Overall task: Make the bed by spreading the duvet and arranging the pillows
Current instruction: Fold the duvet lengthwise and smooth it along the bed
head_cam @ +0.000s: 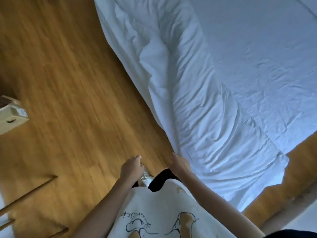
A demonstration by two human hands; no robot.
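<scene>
Duvet [202,103] lies bunched along the bed's floor-side edge, partly overhanging the floor [68,83]. Right hand [180,163] pinches its near corner; left hand [131,166] hangs curled, holding nothing. Advice: take a second hold with the left, lift, and draw across the bare sheet [265,57] beyond. No pillows visible.

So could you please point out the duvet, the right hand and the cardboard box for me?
duvet [197,93]: head view, wrinkled middle.
right hand [181,163]: head view, back of hand.
cardboard box [12,115]: head view, top face.
</scene>
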